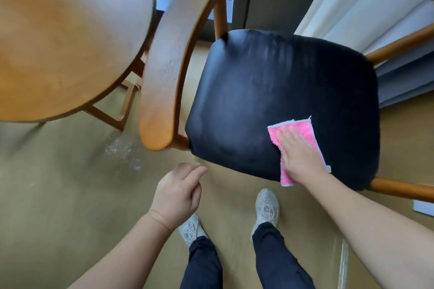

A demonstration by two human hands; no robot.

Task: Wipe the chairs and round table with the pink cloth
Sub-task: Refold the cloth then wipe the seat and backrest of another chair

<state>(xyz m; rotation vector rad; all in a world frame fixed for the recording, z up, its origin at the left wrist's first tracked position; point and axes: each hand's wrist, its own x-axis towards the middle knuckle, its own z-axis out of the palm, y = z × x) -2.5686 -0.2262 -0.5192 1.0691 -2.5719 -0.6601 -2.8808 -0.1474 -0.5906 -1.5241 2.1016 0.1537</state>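
Note:
A wooden chair with a black padded seat [270,91] stands in front of me. The pink cloth [307,130] lies flat on the seat's near right part. My right hand [299,155] presses down on the cloth, palm flat and fingers spread. My left hand [180,191] hovers over the floor just short of the seat's front edge, fingers loosely curled and holding nothing. The chair's curved wooden armrest [164,58] runs along the seat's left side. The round wooden table [65,35] fills the upper left.
The table's leg frame [122,110] stands close to the chair's armrest. White curtains [361,2] hang at the upper right, with a window behind. My feet in pale shoes [267,206] stand on the tan floor, which has a whitish scuffed patch [124,150].

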